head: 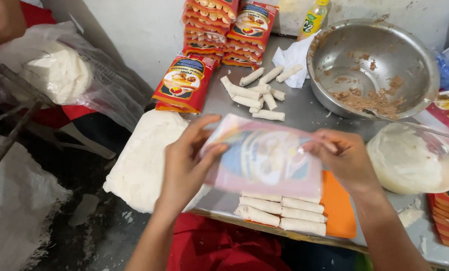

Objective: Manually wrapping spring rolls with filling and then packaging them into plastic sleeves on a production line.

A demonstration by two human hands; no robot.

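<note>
Holding a clear printed bag [264, 158] above the metal surface [305, 108], left hand [187, 163] and right hand [347, 160] gripping opposite ends. Left fingers [212, 150] closed over the bag's left edge, thumb on top; right fingers [320, 146] pinched shut on its right edge. Bag blurred, its print impossible to make out, contents uncertain. Directly below, pale rolls [279, 213] lined up in rows on an orange tray [340, 208], their upper rows hidden behind the bag. More loose rolls [259, 93] scattered farther back, just beside a white cloth [295, 57]. Stacked red packets [224, 30] against the wall, one more red packet [187, 83] lying nearer, its lower end by a white stack of wrappers [144, 160] hanging over the surface's left edge. Large steel bowl [372, 65] at upper right, smeared with brown filling, a spoon handle [415, 125] resting on its rim. Round wrappers under clear film [413, 158] at right, beside the right wrist. Yellow bottle [312, 17] cut off by the top edge; further red packets [448, 208] cut off at right. Plastic bag of white dough [59, 73] at upper left, partly behind a metal frame [13, 115]. Red cloth [219, 246] below, between the forearms.
</note>
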